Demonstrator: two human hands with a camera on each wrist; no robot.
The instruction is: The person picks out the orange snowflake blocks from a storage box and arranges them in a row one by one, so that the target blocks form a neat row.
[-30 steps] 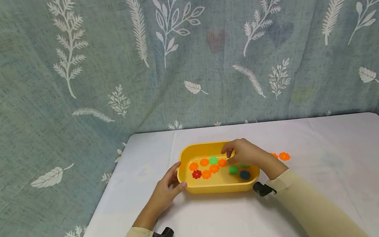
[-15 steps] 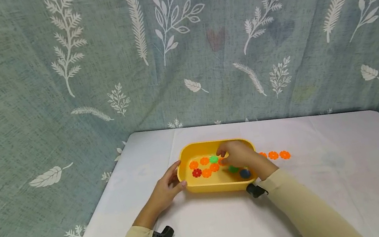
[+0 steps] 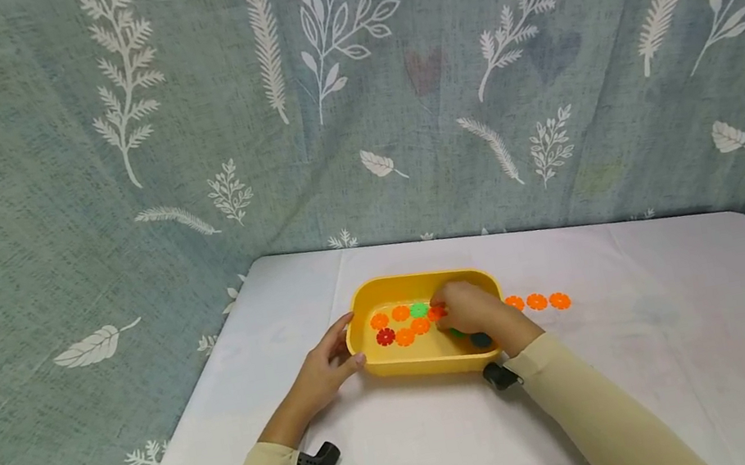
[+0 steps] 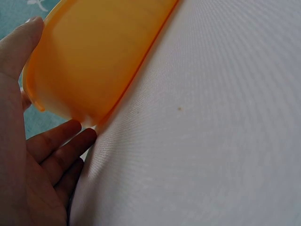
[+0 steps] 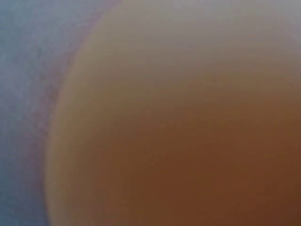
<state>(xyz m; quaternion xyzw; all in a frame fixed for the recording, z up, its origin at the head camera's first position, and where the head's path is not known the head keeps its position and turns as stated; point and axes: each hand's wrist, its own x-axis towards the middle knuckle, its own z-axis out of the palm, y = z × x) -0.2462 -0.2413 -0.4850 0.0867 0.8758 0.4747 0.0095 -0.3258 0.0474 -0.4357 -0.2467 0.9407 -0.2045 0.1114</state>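
A yellow plastic tray (image 3: 396, 363) stands on the white-covered table, holding orange, green and red scallop-edged discs in loose rows, plus a dark round piece (image 3: 481, 340) near its front right. My left hand (image 3: 321, 372) grips the tray's left end; the left wrist view shows the thumb (image 4: 29, 37) at the rim and fingertips against the end wall. Inside the tray, my right hand (image 3: 471, 308) reaches down with thumb and fingers on either side of an orange disc (image 3: 436, 312). A green piece (image 3: 457, 332) is partly hidden below that hand. The right wrist view is a blurred yellow-brown surface.
Right of the tray, several orange discs, one of them an orange disc (image 3: 537, 301), lie in a row on the table (image 3: 662, 348). A patterned green curtain (image 3: 444, 170) hangs behind and beside it. Black wrist devices sit at both cuffs.
My right hand has shifted a little left and lowered into the tray, its fingertips closing around the orange disc. More discs right of the tray now show. The left hand keeps its place.
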